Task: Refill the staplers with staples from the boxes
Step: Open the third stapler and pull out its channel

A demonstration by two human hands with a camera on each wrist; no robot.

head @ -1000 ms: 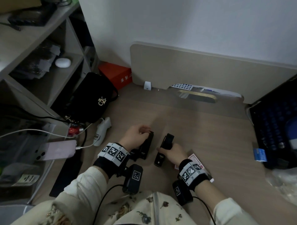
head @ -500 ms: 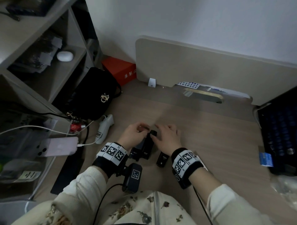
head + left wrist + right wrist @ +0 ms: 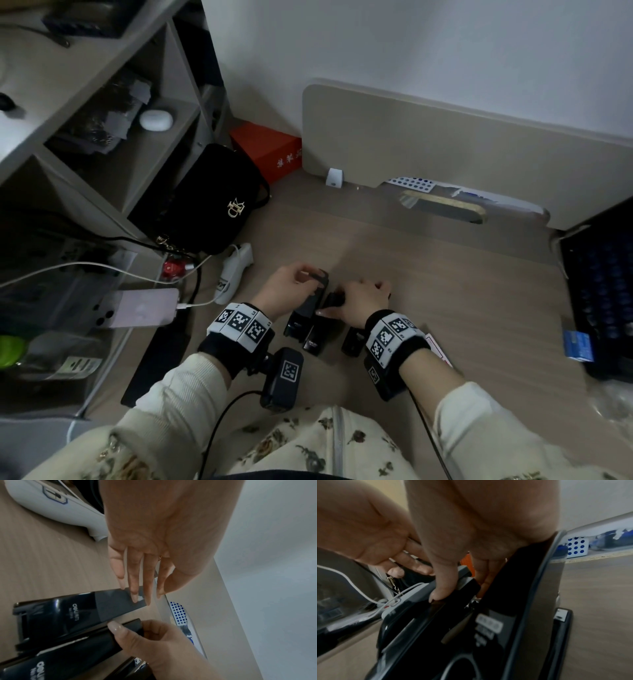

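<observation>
In the head view the right hand (image 3: 359,301) is covering most of the middle stapler (image 3: 320,337) and the front of a third stapler (image 3: 352,342), while its wristband is hiding all but a corner of a pale card (image 3: 438,349) lying on the counter (image 3: 445,291). The left hand (image 3: 291,287) is masking the far end of the left stapler (image 3: 303,313), so whether its magazine is holding staples is staying unreadable, and the small print under the logo is blurring in the left wrist view. In the right wrist view the picture's bottom edge is cutting off the black stapler body, its white labels are smearing past reading, and the palm is blocking whatever the fingertips (image 3: 440,593) are pressing.
</observation>
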